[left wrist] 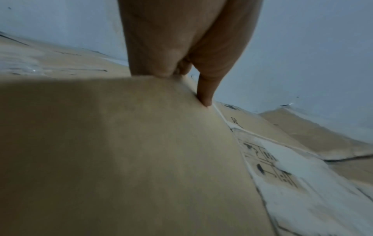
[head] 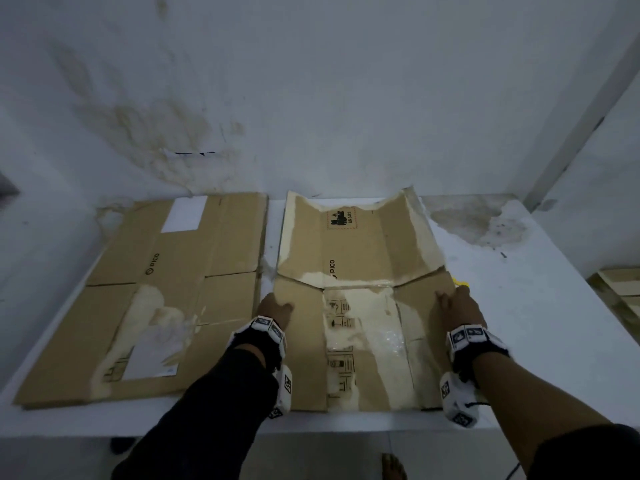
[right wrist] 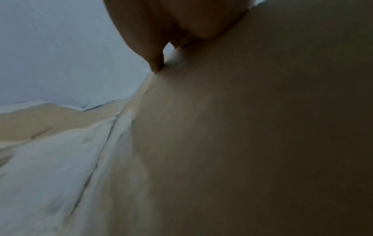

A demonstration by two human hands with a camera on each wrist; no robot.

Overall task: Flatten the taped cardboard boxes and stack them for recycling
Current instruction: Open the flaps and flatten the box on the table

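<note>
A torn box (head: 360, 292), nearly flat, is pressed down at both side edges by the left hand (head: 275, 308) and right hand (head: 457, 306), fingers extended; the flattened box (head: 166, 292) lies just left, nearer the left hand.

This looks like a bare storeroom or back room, not a lived-in space. A plain white desk (head: 540, 306) stands pushed against a white wall (head: 311, 81) marked with large brownish damp stains and peeling paint; the far right part of the desk is stained too. Flattened shipping boxes (head: 180, 296) lie on the desk, and more cardboard (head: 620, 289) sits at the right edge.
</note>
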